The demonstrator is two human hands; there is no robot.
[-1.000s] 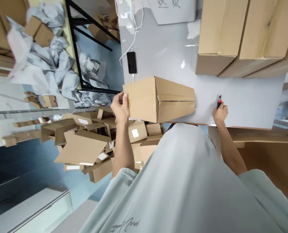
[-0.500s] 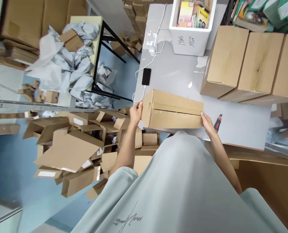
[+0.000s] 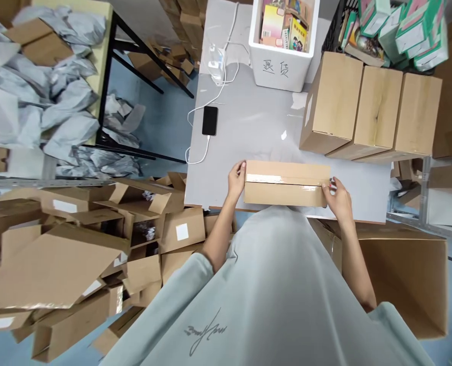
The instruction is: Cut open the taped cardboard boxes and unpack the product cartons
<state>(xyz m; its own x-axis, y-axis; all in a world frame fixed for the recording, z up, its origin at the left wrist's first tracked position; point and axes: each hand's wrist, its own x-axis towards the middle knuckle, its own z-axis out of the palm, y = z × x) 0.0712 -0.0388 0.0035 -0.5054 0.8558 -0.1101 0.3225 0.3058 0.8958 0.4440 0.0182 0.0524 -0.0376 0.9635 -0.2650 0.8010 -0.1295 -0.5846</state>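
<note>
A long, narrow cardboard box [image 3: 282, 194] with a taped seam along its top lies at the front edge of the table, close to my body. My left hand [image 3: 236, 180] grips its left end, fingers bent at the corner. At the opposite end my right hand [image 3: 338, 199] has its thumb against the box, with the index finger curled beside it. A small red and dark piece of the utility knife [image 3: 332, 183] shows by the right fingers; most of it is hidden, and I cannot tell whether the hand touches it.
On the grey table [image 3: 244, 122] are a black phone [image 3: 209, 120] on a white cable, a white foam bin [image 3: 281, 68] of books, and several upright cartons [image 3: 336, 96]. Opened boxes [image 3: 58, 264] are heaped at lower left. A large open carton [image 3: 404, 284] stands at lower right.
The box has turned from slanted to nearly parallel with the table edge. My right hand has come round its end, partly covering the knife. The view has shifted to the right.
</note>
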